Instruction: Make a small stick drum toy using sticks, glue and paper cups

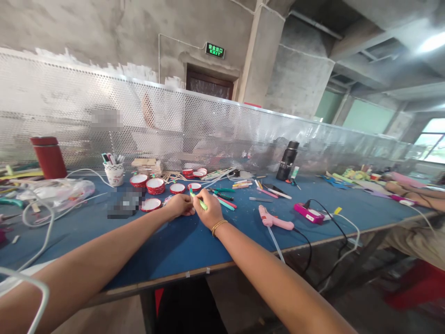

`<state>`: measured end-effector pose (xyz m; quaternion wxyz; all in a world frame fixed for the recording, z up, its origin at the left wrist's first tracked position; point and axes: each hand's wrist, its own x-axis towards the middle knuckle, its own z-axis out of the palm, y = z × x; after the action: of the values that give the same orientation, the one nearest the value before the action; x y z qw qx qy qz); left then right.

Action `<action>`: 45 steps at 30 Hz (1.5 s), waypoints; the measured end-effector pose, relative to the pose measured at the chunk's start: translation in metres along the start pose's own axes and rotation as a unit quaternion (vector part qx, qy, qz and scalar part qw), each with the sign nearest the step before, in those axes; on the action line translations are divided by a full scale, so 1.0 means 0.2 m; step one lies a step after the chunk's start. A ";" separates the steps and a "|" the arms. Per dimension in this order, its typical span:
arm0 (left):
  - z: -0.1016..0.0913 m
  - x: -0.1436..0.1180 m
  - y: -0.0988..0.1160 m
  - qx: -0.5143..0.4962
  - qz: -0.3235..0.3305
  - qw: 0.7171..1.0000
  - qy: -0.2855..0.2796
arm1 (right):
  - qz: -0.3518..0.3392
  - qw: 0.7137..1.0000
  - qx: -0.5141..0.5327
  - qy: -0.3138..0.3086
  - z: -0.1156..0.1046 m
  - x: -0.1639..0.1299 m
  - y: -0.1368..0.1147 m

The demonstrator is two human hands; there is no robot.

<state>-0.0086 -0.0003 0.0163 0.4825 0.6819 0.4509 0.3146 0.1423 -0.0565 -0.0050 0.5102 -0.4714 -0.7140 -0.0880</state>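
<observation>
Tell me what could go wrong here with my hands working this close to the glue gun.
The pink glue gun lies just right of the right hand, which grips a green marker; an elbow might knock it. Its black cord hangs over the blue table's edge and could snag. The left hand might nudge the red-rimmed round lids.

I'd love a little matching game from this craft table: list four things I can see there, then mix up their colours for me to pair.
Things:
1. glue gun
2. flask standing by the mesh screen
3. tumbler at the far left
4. marker in the right hand

Colours:
A. red
B. green
C. pink
D. black

Pairs: 1-C, 2-D, 3-A, 4-B.
</observation>
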 end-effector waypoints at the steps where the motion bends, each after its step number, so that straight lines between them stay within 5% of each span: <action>1: 0.00 0.00 0.00 -0.001 0.001 1.000 -0.001 | 0.000 1.000 -0.001 0.000 0.00 0.00 0.00; 38: 0.01 0.01 0.00 -0.005 -0.015 1.000 0.009 | 0.033 0.999 0.008 0.017 -0.01 0.00 0.01; 45: 0.00 0.01 -0.01 -0.021 -0.002 1.000 -0.004 | -0.007 1.000 0.015 0.004 -0.01 0.00 0.00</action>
<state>-0.0080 0.0012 0.0149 0.4990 0.6720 0.4435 0.3205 0.1436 -0.0577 -0.0042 0.5189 -0.4587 -0.7166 -0.0828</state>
